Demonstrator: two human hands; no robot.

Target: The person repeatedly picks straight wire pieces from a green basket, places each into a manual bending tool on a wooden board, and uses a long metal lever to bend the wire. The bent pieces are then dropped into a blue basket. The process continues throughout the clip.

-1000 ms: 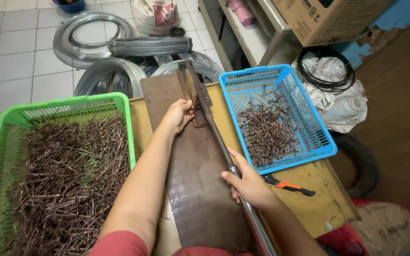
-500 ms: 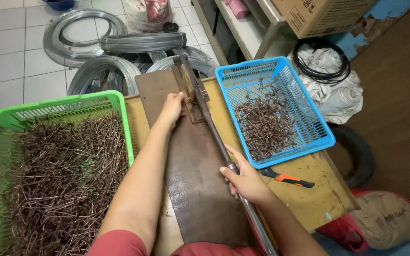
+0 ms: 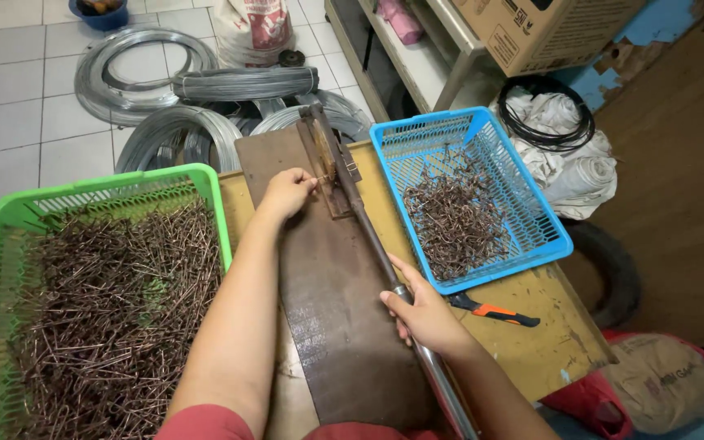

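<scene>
Left fingers (image 3: 307, 183): pinched on thin wire piece (image 3: 320, 178) at bending jig (image 3: 329, 167).
Right fingers (image 3: 405, 281): clamped around lever handle (image 3: 385, 265).
Green basket (image 3: 205, 175): straight wire pieces, left.
Blue basket (image 3: 552, 244): bent pieces, right.

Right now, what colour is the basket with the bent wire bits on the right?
Bright blue: the basket shows best in the head view.

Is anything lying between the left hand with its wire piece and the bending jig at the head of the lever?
Nothing visible does. The left hand pinches a thin wire piece whose tip already reaches the jig; the brown board between them is bare. The right hand grips the lever lower down, aside.
</scene>
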